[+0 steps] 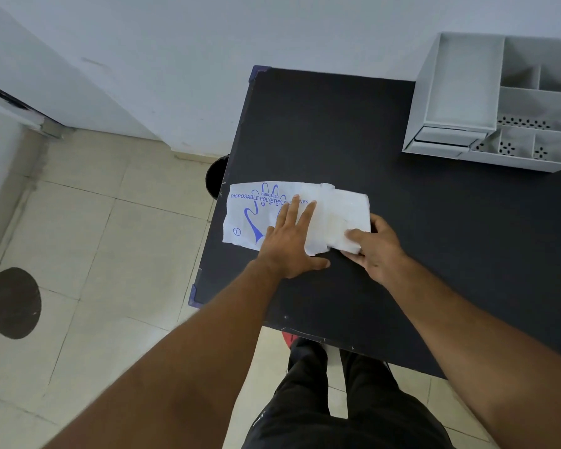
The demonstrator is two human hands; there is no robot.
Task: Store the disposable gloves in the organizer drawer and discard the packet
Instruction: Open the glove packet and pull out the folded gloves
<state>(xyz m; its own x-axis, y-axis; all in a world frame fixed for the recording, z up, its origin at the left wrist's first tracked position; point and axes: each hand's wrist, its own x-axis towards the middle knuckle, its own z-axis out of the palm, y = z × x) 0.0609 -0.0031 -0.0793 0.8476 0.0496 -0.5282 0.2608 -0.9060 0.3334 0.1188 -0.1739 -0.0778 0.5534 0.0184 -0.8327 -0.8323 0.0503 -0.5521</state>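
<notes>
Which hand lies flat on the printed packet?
The left hand lies flat on the packet; the right hand instead pinches the gloves sticking out.

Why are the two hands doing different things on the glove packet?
The left hand lies flat, fingers spread, pressing the printed packet down. The right hand curls, pinching the white gloves sticking out of the packet's end. Both are bare and rest on the black table.
</notes>
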